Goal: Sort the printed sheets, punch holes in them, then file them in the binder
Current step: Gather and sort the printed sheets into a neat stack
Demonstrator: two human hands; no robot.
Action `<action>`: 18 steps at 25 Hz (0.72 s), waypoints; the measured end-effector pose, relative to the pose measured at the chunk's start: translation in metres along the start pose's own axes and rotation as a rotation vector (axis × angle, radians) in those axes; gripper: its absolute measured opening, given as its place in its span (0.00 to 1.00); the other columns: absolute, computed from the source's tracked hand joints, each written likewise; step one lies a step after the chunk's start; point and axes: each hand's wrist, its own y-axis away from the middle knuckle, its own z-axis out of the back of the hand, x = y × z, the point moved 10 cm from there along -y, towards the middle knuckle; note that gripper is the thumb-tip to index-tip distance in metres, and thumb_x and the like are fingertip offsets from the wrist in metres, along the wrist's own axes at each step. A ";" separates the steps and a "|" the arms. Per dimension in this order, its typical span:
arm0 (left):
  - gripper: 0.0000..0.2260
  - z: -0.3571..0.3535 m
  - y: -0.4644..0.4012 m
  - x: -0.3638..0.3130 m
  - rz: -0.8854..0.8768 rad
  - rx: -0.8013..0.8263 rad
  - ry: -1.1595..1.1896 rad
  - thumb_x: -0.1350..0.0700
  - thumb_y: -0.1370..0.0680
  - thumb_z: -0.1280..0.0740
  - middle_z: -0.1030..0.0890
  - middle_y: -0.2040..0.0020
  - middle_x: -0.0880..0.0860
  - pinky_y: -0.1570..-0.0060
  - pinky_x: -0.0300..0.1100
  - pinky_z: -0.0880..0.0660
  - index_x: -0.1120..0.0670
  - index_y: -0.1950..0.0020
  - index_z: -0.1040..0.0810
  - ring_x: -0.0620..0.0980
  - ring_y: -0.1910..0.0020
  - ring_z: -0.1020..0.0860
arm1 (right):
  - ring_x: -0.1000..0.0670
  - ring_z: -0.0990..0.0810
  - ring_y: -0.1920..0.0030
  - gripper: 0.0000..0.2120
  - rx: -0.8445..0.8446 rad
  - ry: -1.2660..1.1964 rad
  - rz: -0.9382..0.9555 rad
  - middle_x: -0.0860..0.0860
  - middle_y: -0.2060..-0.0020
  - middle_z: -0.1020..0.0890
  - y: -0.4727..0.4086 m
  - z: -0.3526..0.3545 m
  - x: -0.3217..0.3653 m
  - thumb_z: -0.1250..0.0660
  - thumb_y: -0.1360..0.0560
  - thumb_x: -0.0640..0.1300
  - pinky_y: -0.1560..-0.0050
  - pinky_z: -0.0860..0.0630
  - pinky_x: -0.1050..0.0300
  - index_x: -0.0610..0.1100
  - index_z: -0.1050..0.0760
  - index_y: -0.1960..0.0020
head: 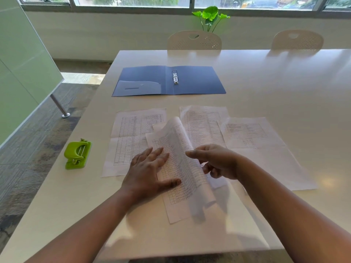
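Printed sheets lie spread across the near half of the white table (266, 82). My left hand (148, 171) lies flat with spread fingers on a middle sheet (174, 204). My right hand (216, 161) pinches the edge of a curling sheet (180, 149) and lifts it, blurred with motion. Another sheet (129, 133) sits to the left, one (203, 122) behind, and one (254, 135) to the right. An open blue binder (199, 80) lies farther back, its metal rings (175, 76) at the spine. The green hole punch (77, 153) stands at the left.
Two white chairs (194, 40) (297, 39) stand at the table's far side, with a green plant (210, 16) behind them under the window. A green partition (22, 63) with a metal leg (59, 107) stands on the left beyond the table edge.
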 end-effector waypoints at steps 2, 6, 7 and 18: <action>0.49 0.000 0.001 0.000 0.001 0.002 -0.003 0.17 0.34 0.44 0.46 0.17 0.41 0.20 0.51 0.56 0.40 0.18 0.43 0.46 0.17 0.54 | 0.52 0.25 0.64 0.30 0.058 0.056 0.021 0.47 0.55 0.20 -0.002 -0.014 0.000 0.28 0.29 0.66 0.67 0.32 0.59 0.43 0.19 0.41; 0.48 0.001 0.001 -0.001 -0.010 -0.005 -0.010 0.18 0.33 0.43 0.46 0.17 0.42 0.21 0.51 0.55 0.40 0.18 0.43 0.47 0.17 0.54 | 0.45 0.15 0.50 0.23 0.001 -0.197 0.152 0.47 0.47 0.15 0.002 -0.020 0.017 0.24 0.27 0.52 0.49 0.18 0.48 0.48 0.25 0.35; 0.48 0.001 0.001 -0.001 -0.011 -0.008 -0.011 0.18 0.32 0.43 0.46 0.17 0.42 0.21 0.51 0.55 0.40 0.18 0.43 0.47 0.17 0.54 | 0.43 0.14 0.49 0.26 -0.056 -0.284 0.169 0.45 0.45 0.16 0.001 -0.011 0.019 0.23 0.28 0.47 0.50 0.17 0.46 0.48 0.28 0.34; 0.49 0.001 0.001 0.001 -0.022 -0.030 0.016 0.17 0.34 0.43 0.49 0.16 0.42 0.21 0.50 0.56 0.40 0.17 0.44 0.46 0.17 0.55 | 0.47 0.13 0.50 0.06 -0.361 0.056 0.105 0.49 0.53 0.12 0.003 0.076 -0.005 0.30 0.20 0.44 0.41 0.19 0.44 0.44 0.15 0.48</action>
